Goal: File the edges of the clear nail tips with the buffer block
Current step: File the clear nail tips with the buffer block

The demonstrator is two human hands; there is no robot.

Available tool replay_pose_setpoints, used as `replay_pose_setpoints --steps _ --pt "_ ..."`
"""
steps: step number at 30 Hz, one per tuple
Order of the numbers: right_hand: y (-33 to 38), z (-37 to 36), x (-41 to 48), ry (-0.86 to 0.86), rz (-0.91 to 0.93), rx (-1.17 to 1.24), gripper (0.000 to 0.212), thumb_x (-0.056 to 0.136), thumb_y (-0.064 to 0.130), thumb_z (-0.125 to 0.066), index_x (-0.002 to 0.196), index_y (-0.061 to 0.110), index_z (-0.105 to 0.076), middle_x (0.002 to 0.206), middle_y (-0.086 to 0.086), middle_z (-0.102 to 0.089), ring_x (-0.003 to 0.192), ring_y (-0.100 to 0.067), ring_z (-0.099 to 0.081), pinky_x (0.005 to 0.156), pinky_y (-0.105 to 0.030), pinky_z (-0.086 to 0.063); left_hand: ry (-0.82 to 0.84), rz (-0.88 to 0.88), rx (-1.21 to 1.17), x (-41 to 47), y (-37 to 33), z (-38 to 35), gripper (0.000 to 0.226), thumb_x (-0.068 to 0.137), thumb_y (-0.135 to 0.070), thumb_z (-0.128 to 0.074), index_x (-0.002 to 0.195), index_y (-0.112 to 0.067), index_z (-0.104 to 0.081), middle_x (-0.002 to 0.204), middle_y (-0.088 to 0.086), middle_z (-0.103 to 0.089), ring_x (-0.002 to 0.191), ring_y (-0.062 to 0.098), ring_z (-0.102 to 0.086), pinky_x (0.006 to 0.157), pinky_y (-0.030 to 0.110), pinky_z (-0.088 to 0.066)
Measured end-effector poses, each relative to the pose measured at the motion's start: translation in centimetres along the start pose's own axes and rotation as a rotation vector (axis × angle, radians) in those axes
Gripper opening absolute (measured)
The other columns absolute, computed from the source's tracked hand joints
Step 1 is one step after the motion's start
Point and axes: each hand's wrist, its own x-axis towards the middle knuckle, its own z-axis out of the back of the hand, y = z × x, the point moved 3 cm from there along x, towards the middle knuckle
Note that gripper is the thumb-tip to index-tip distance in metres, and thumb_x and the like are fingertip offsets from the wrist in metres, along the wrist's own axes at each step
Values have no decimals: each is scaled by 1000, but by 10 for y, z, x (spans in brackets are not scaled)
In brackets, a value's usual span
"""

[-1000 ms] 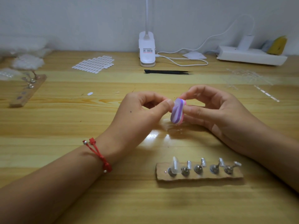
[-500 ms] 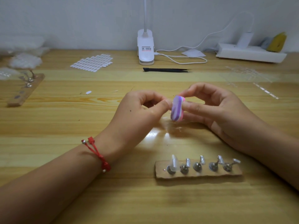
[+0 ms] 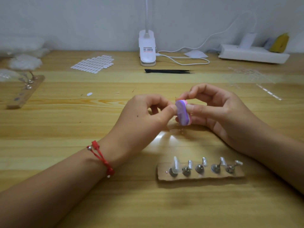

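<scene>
Right hand (image 3: 222, 112) grip pinches buffer block (image 3: 182, 112) above table (image 3: 65, 129). Left hand (image 3: 144, 116) grip curled, fingertips (image 3: 171, 109) at block's left face; whether it pinches a tip, cannot tell. Mounted clear nail tips (image 3: 176, 163) sit nearer the person than both grips.

1. A red cord bracelet (image 3: 100, 157) circled the left wrist, its cord running double.
2. A small red block sat on the cord at the top.
3. Two small silver beads (image 3: 89, 147) hung on it, one near each visible end.
4. Both forearms were bare, as were the left hand (image 3: 144, 112) and the right hand (image 3: 218, 111).
</scene>
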Motion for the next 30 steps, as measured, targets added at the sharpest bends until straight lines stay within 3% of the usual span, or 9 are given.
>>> replay_pose_setpoints --steps 5,11,16,26,30 --pt "0 0 0 4 0 25 16 69 4 -65 82 9 -56 88 -2 -71 73 -17 -71 62 -26 -57 -30 -6 -50 1 0 3 16 85 -20 -66 70 -20 -70 66 -5 -55 46 -1 -42 49 9 -30" --pt "-2 1 1 0 2 13 16 70 4 -64 83 10 -55 89 -2 -73 74 -19 -71 67 -29 -58 -44 -28 -34 1 -2 3 16 84 -21 -67 70 -20 -71 59 -12 -52 45 -1 -43 47 8 -30" --pt "-4 4 1 -15 12 -65 16 71 9 -66 84 11 -56 93 -4 -73 78 -21 -70 79 -42 -59 -47 -41 -28 0 -4 3 17 83 -21 -68 67 -22 -70 60 -9 -52 44 -1 -42 47 7 -30" --pt "-4 4 2 -14 22 -62 18 72 12 -69 84 11 -55 94 -5 -74 79 -22 -72 68 -30 -58 -83 -38 -36 2 -4 4 15 83 -19 -68 68 -19 -71 52 -17 -51 43 -3 -43 46 5 -31" --pt "-4 4 1 -7 21 -69 22 70 16 -74 82 13 -56 95 -4 -74 79 -20 -71 73 -31 -59 -52 -65 -24 0 -9 1 16 83 -21 -70 67 -20 -72 52 -15 -51 41 -2 -43 44 5 -30"
